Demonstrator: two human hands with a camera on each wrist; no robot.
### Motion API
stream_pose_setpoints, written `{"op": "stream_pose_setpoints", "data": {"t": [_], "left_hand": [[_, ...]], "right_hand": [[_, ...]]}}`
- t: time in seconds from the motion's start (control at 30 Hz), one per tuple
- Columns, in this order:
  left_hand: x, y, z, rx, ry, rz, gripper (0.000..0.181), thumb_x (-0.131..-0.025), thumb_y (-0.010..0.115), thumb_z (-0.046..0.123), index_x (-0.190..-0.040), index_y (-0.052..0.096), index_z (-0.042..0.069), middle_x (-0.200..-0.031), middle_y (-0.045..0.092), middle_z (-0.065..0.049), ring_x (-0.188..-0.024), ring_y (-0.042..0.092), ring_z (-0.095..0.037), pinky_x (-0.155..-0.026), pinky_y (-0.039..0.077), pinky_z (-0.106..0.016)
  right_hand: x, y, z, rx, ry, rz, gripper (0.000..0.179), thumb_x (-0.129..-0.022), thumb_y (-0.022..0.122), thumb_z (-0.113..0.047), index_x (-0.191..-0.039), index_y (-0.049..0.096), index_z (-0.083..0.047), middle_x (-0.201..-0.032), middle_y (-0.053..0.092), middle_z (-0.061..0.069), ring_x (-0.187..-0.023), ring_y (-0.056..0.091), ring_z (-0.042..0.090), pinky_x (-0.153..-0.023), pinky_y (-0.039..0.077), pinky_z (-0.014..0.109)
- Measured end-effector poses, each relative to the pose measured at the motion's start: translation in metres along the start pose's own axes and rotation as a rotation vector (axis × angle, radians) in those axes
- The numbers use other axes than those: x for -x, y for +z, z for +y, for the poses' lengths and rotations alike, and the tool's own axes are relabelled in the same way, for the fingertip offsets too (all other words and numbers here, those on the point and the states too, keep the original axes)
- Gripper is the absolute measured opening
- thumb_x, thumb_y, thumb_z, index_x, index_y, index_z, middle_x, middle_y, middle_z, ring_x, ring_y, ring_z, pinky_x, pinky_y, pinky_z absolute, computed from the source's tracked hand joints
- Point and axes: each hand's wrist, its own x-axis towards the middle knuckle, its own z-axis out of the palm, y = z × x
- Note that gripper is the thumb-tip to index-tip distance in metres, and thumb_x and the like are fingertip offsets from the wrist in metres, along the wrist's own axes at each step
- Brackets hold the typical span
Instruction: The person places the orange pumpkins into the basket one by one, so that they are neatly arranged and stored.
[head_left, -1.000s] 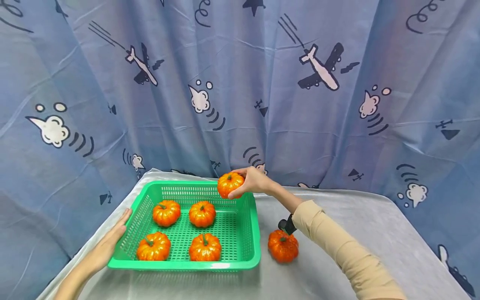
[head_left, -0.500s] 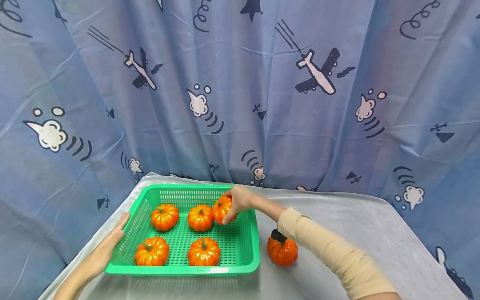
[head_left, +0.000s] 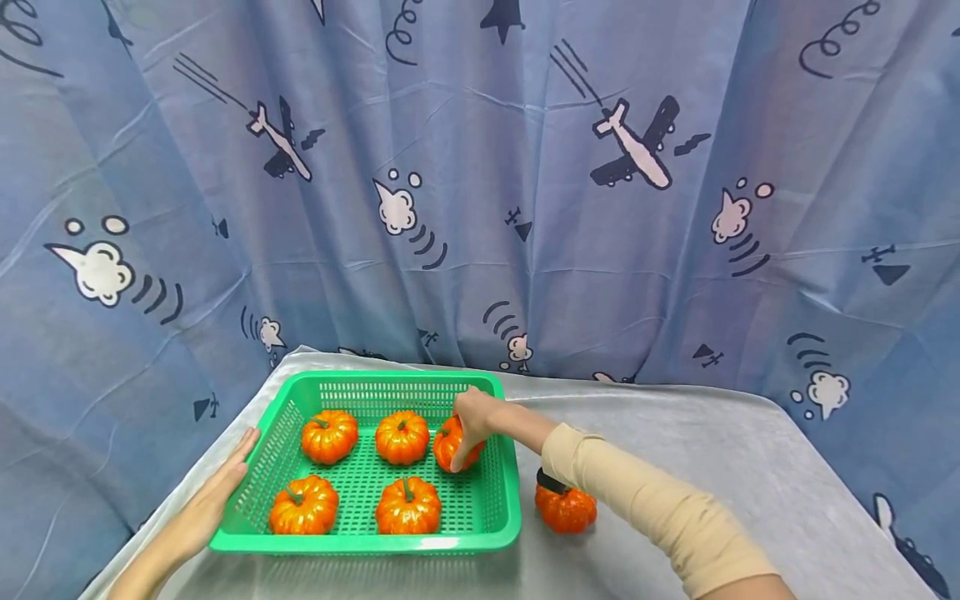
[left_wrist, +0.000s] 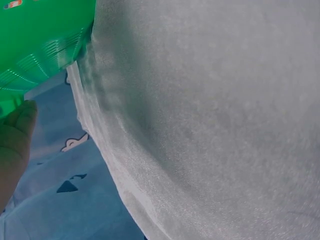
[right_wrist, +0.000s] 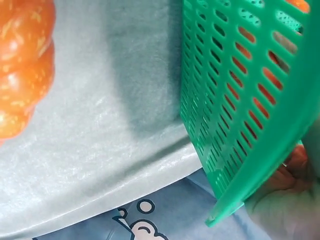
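Observation:
My right hand reaches over the right side of a green plastic basket and grips a small orange pumpkin inside it, at the back right. Thumb and fingers go round the pumpkin, and the hand covers part of it. Several other glossy pumpkins sit in the basket, among them one at the back middle and one at the front middle. My left hand rests along the basket's left side with its fingers straight. In the right wrist view, the basket's slotted wall hides much of the right hand.
One more orange pumpkin lies on the grey-white tablecloth right of the basket, partly behind the right wrist's black strap. A blue curtain printed with airplanes hangs behind the table.
My right hand has carried its pumpkin from above the basket's back right rim down into the basket. The left hand has stayed at the left side.

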Motion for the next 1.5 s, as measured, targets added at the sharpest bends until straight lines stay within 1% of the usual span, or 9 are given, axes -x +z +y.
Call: {"op": "stream_pose_setpoints", "data": {"t": [0.2, 0.33, 0.67, 0.87, 1.07, 1.2, 1.27, 1.37, 1.5], "left_hand": [[0.001, 0.001, 0.0, -0.005, 0.004, 0.003, 0.046, -0.106, 0.02, 0.007, -0.148, 0.014, -0.01, -0.153, 0.002, -0.025, -0.129, 0.003, 0.02, -0.096, 0.007, 0.004], [0.001, 0.001, 0.0, -0.013, 0.012, 0.004, 0.046, -0.106, 0.021, 0.007, -0.148, 0.015, -0.011, -0.155, 0.003, -0.016, -0.129, 0.003, 0.021, -0.096, 0.008, 0.003], [0.0, 0.0, -0.001, -0.024, 0.029, 0.01, 0.046, -0.105, 0.02, 0.006, -0.148, 0.015, -0.011, -0.156, 0.003, -0.001, -0.13, 0.003, 0.02, -0.097, 0.007, 0.003], [0.0, 0.0, 0.0, -0.009, 0.012, 0.003, 0.046, -0.106, 0.02, 0.007, -0.148, 0.014, -0.01, -0.156, 0.003, -0.01, -0.13, 0.003, 0.019, -0.096, 0.008, 0.003], [0.0, 0.001, 0.001, -0.012, 0.017, 0.005, 0.046, -0.106, 0.02, 0.007, -0.148, 0.015, -0.011, -0.155, 0.003, -0.013, -0.13, 0.004, 0.019, -0.097, 0.008, 0.003], [0.0, 0.001, 0.001, -0.011, 0.023, 0.001, 0.046, -0.106, 0.02, 0.006, -0.148, 0.014, -0.011, -0.155, 0.002, -0.012, -0.131, 0.003, 0.018, -0.097, 0.007, 0.003], [0.0, 0.001, 0.001, -0.008, 0.019, -0.004, 0.046, -0.106, 0.02, 0.007, -0.148, 0.013, -0.01, -0.155, 0.002, -0.012, -0.13, 0.003, 0.018, -0.097, 0.007, 0.003], [0.001, 0.001, 0.0, -0.009, 0.017, -0.006, 0.046, -0.106, 0.02, 0.007, -0.148, 0.013, -0.01, -0.156, 0.002, -0.005, -0.13, 0.003, 0.019, -0.096, 0.007, 0.003], [0.001, 0.0, 0.0, -0.017, 0.023, -0.003, 0.046, -0.106, 0.02, 0.006, -0.148, 0.013, -0.012, -0.153, 0.003, 0.011, -0.13, 0.003, 0.019, -0.097, 0.007, 0.003]], "right_hand": [[-0.002, 0.008, -0.002, -0.008, 0.046, 0.015, 0.061, -0.058, 0.091, -0.046, -0.056, 0.038, -0.014, -0.056, 0.028, -0.005, -0.056, 0.028, 0.009, -0.048, 0.028, 0.021], [-0.003, 0.011, -0.006, 0.007, 0.096, -0.03, 0.056, -0.063, 0.087, -0.048, -0.062, 0.044, -0.011, -0.06, 0.031, -0.003, -0.054, 0.03, 0.01, -0.048, 0.031, 0.021], [0.002, 0.004, -0.023, 0.27, 0.202, -0.146, 0.062, -0.062, 0.085, -0.054, -0.096, 0.062, -0.009, -0.091, 0.059, 0.004, -0.084, 0.058, 0.016, -0.075, 0.051, 0.028], [0.004, 0.008, -0.024, 0.389, 0.201, -0.169, 0.076, -0.064, 0.079, -0.063, -0.116, 0.06, -0.011, -0.108, 0.062, 0.003, -0.108, 0.058, 0.017, -0.106, 0.035, 0.034], [0.002, 0.012, -0.023, 0.446, 0.223, -0.186, 0.085, -0.063, 0.077, -0.067, -0.127, 0.057, -0.014, -0.122, 0.059, 0.001, -0.116, 0.056, 0.018, -0.112, 0.027, 0.036], [0.003, 0.008, -0.023, 0.422, 0.217, -0.185, 0.083, -0.06, 0.08, -0.065, -0.122, 0.06, -0.014, -0.122, 0.059, 0.0, -0.116, 0.056, 0.019, -0.113, 0.024, 0.039], [0.005, 0.003, -0.021, 0.38, 0.202, -0.168, 0.073, -0.059, 0.082, -0.064, -0.109, 0.064, -0.014, -0.114, 0.061, 0.0, -0.111, 0.057, 0.019, -0.113, 0.026, 0.041], [0.011, -0.011, -0.017, 0.298, 0.164, -0.129, 0.063, -0.061, 0.081, -0.062, -0.095, 0.063, -0.013, -0.095, 0.06, -0.001, -0.094, 0.058, 0.017, -0.103, 0.038, 0.038], [0.029, -0.035, -0.004, 0.058, 0.06, -0.024, 0.065, -0.071, 0.079, -0.054, -0.11, 0.061, -0.005, -0.095, 0.064, 0.005, -0.087, 0.059, 0.019, -0.086, 0.049, 0.035]]}}
